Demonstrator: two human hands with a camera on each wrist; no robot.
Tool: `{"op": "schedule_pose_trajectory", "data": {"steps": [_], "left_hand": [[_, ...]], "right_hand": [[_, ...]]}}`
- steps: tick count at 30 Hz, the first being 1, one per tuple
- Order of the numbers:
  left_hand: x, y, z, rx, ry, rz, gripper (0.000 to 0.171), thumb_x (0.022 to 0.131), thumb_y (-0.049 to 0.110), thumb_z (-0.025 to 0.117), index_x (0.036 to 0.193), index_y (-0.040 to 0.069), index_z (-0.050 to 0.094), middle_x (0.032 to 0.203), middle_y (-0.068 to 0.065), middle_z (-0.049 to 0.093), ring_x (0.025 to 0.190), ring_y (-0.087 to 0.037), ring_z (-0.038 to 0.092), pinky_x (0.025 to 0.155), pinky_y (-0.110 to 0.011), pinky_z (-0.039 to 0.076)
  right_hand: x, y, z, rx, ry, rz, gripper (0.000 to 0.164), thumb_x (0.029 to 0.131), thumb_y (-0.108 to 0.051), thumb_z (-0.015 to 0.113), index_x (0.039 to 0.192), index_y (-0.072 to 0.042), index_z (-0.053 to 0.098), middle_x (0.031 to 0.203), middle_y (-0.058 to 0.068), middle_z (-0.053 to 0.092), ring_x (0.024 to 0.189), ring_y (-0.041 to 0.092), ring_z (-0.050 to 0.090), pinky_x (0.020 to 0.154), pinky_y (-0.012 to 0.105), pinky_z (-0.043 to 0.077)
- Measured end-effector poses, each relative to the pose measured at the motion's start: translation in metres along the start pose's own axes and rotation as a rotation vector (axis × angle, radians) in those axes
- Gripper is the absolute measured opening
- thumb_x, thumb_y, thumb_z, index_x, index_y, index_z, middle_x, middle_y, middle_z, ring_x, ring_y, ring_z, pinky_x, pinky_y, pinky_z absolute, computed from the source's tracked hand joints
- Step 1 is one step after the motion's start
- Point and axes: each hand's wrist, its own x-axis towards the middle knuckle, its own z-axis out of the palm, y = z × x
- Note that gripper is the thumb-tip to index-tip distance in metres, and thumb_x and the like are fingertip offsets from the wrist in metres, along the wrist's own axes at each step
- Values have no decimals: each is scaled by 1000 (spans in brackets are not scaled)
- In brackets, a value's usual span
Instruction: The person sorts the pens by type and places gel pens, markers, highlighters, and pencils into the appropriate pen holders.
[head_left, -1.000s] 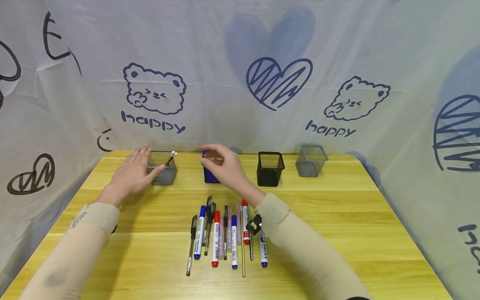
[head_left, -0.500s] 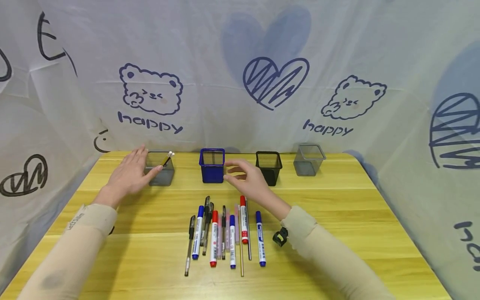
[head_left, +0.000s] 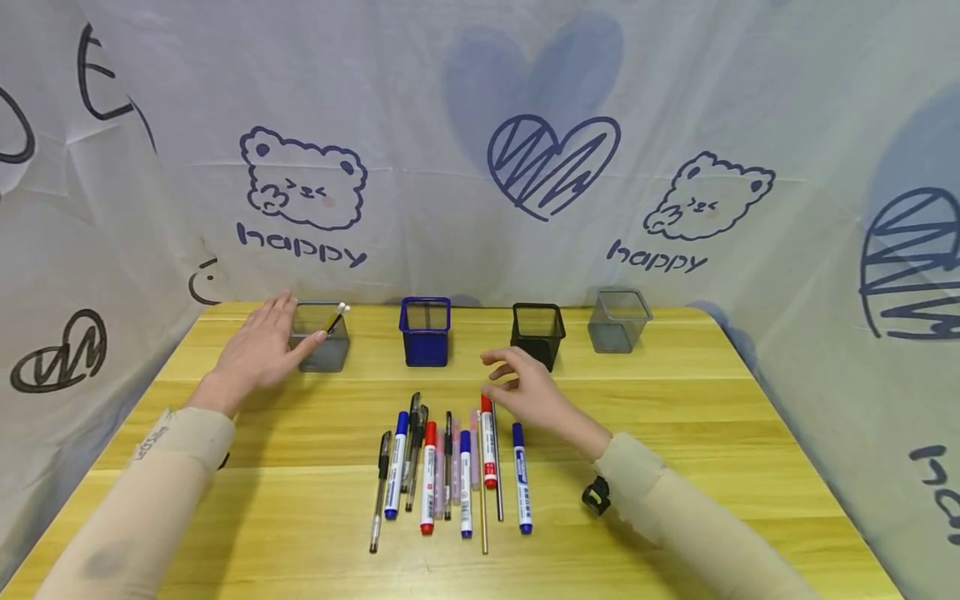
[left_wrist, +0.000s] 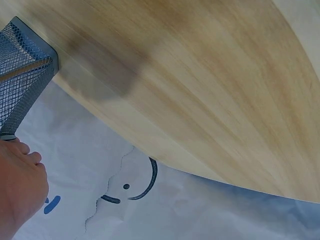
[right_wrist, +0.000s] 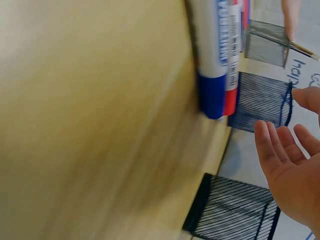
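My left hand (head_left: 258,342) lies against the left side of a grey mesh pen holder (head_left: 326,354), its fingers straight and its thumb across the front. Two thin pencils (head_left: 337,317) with pale ends lean inside that holder. Over the far end of a row of pens and markers hovers my right hand (head_left: 528,392), fingers loosely bent and nothing between them. Nearest to it is a red-capped marker (head_left: 489,442); a blue-capped marker (head_left: 522,479) lies to the right. In the right wrist view, the palm and fingers are apart from the blue mesh holder (right_wrist: 260,102).
Along the back of the wooden table (head_left: 675,467) stand a black mesh holder (head_left: 537,333) and another grey one (head_left: 618,325). Several markers, black gel pens (head_left: 380,492), pink pens (head_left: 456,467) and a gold pencil (head_left: 484,517) lie side by side. A printed white cloth (head_left: 420,208) hangs behind.
My right hand has moved from the blue mesh holder rightward and toward me, to the far ends of the pens. The left hand has stayed at the grey holder.
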Motion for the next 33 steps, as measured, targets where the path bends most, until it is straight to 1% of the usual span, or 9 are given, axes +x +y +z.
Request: {"op": "schedule_pose_trajectory", "data": {"steps": [7,10,13,19,21,25,33], "left_hand": [[0,0,-1,1,-1,2,101,106,68,28,161,-13,4,169,-33,-1,156,-52,4,128,-61,3],[-1,1,-2,1,1,5,100,106,68,28,160,-13,6,169,-33,-1,156,-52,4,128,-61,3],[-1,1,-2,0,1,5,100,106,67,29,160,-14,6,169,-33,-1,156,-51,3,128,-61,3],[0,2,-2,8,-8,-1,100,106,68,27,161,-13,5,169,-33,-2,156,-51,2,128,-61,2],[0,2,-2,6,-8,0,100,106,68,27,161,-13,5,169,-33,-1,156,-51,3,128,-61,2],[1,2,-2,11,-5,3,101,106,69,27,161,-13,6,169,-33,-1,156,-51,4,128,-61,3],[0,1,-1,17,-7,-1,100,106,68,27,161,-13,7,169,-32,-1,156,-51,3,128,-60,3]], "right_hand": [[-13,12,-3,-74,-86,34,51,95,-5,74,142,1,56,136,14,58,111,28,66,90,32,61],[-15,15,-4,-119,-113,30,51,95,-5,74,142,3,56,133,16,58,109,28,66,88,32,61],[-16,17,-3,-162,-133,20,50,95,-6,74,141,3,57,129,18,59,105,27,66,87,34,60],[-15,20,-2,-238,-187,66,51,94,-12,76,141,0,58,123,13,60,102,21,62,87,32,57],[-15,21,-1,-257,-198,81,52,94,-13,77,140,0,59,122,12,59,102,20,60,88,32,57],[-12,20,0,-281,-213,85,50,93,-14,77,138,0,61,120,12,59,101,20,58,89,34,56],[-9,18,4,-295,-227,126,46,94,-14,76,136,0,63,114,8,57,98,18,55,89,36,55]]}}
